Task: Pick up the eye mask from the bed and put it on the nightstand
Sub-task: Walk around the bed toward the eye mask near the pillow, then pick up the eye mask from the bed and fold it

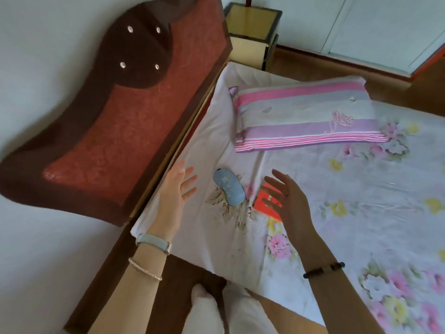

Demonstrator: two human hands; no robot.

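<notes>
A light blue eye mask (pixel 229 186) lies flat on the floral bed sheet (pixel 361 213) near the headboard. My left hand (pixel 175 191) hovers just left of the mask with fingers spread, not touching it. On the mask's right, my right hand (pixel 287 201) is held open above a red packet (pixel 266 201). Neither hand holds anything. The nightstand (pixel 252 32), yellowish with a dark frame, stands on the far side of the bed beside the headboard.
A pink and purple striped pillow (pixel 305 116) lies beyond the mask. The red and brown padded headboard (pixel 115 121) runs along the left. A wooden bed frame edge (pixel 156 273) and my legs in pale trousers (pixel 216 309) are below.
</notes>
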